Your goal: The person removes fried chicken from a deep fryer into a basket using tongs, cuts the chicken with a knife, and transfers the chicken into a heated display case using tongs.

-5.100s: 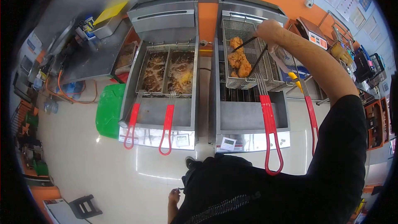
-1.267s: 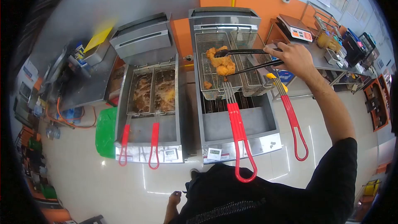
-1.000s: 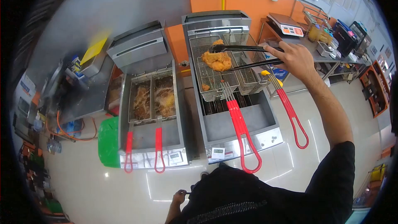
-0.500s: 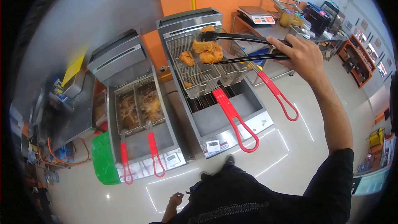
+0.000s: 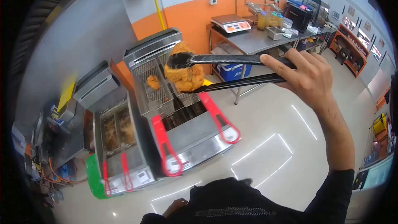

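Note:
My right hand [image 5: 309, 76] is closed round the handles of black tongs [image 5: 236, 59], raised in front of me. Between the tong tips is a clump of golden fried chicken [image 5: 188, 78], more than one piece. Behind and below it, wire fry baskets [image 5: 141, 68] with red handles [image 5: 166, 149] rest on the right-hand fryer [image 5: 188, 130]. One smaller fried chicken piece [image 5: 153, 82] lies in the left basket; the chicken in the tongs hides part of the other. Low by my body is my left hand [image 5: 179, 203], small and partly covered, its fingers unclear.
The left-hand fryer [image 5: 139, 151] holds two baskets in bubbling oil. A steel table [image 5: 248, 43] at the back carries a scale [image 5: 232, 24], bottles [image 5: 262, 20] and a metal tray [image 5: 274, 33]. Under it sits a blue cooler [image 5: 234, 72]. A green bin [image 5: 94, 178] stands at left.
My view has turned right and my body has shifted that way. The tongs, still gripping the chicken, have moved off the baskets toward the table side. My left hand is now more hidden.

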`<state>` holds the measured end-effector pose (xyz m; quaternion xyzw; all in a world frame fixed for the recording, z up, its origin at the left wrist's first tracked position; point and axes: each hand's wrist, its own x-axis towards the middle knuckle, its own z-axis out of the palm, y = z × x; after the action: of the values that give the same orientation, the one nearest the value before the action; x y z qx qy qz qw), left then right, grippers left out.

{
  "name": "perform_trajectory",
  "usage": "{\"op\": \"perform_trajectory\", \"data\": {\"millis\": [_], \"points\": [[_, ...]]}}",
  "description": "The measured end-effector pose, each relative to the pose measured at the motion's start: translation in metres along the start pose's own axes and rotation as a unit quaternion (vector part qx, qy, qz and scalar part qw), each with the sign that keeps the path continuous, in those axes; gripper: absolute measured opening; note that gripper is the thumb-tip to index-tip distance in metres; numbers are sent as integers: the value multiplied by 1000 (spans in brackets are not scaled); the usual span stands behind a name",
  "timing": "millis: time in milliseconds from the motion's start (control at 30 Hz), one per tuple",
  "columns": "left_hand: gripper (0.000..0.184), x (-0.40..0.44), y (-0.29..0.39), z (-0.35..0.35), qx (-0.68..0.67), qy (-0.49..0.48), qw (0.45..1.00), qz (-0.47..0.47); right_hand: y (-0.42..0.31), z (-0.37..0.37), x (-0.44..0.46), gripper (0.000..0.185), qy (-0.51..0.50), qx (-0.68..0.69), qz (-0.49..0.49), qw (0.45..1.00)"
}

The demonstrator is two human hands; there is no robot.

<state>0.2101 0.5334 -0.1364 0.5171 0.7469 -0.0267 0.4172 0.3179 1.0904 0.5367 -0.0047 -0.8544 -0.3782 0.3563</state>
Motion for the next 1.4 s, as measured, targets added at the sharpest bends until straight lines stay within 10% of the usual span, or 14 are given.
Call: {"op": "perform_trajectory", "data": {"millis": [233, 467, 767, 1133, 1400], "points": [[26, 146, 156, -106, 137, -58, 988, 40, 77, 57, -27, 46, 99, 28, -44, 994], [36, 154, 237, -91, -310, 107, 940, -97, 130, 100, -47, 44, 155, 37, -23, 987], [40, 263, 275, -141, -232, -38, 959, -160, 261, 172, -132, 62, 128, 24, 28, 991], [45, 614, 387, -398, -27, -99, 994, 29, 503, 293, -283, 46, 31, -94, 85, 991], [49, 840, 551, -591, -51, -33, 996, -71, 685, 384, -442, 49, -63, -178, 151, 970]]}}
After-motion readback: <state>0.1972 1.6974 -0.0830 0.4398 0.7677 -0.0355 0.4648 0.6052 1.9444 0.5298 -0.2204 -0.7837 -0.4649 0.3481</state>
